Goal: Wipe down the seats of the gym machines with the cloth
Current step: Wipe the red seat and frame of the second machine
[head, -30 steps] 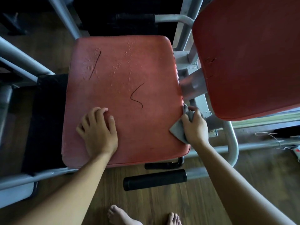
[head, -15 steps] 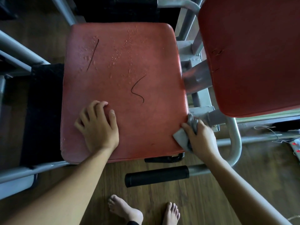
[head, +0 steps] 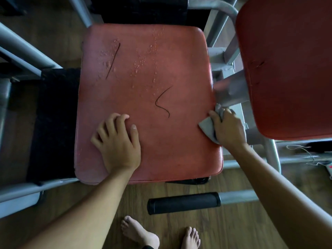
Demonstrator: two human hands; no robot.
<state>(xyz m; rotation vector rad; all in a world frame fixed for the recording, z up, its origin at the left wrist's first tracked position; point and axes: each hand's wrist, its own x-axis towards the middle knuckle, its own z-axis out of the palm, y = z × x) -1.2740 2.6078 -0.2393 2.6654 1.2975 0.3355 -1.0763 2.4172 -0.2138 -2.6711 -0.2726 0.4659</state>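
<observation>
The red padded vinyl seat (head: 147, 97) is only part done, by the look of it. Beads of water (head: 140, 62) stand across its far half, around the straight dark slit, and nothing has taken them off. The near half looks dull and dry, though whether it has been wiped I cannot tell.

The right hand (head: 228, 128) clutches the crumpled grey cloth (head: 206, 126), fingers curled over it, and presses it to the seat's right edge, with a corner of cloth poking out onto the vinyl. The left hand (head: 116, 141) rests on the seat's near-left part, fingers loosely bent and holding nothing — a brace, I judge.

What is left: the wet far half and the middle around the curved dark tear (head: 162, 101). To the right of the seat the second red vinyl pad (head: 287, 69) is untouched at present — no droplets show on it.
</observation>
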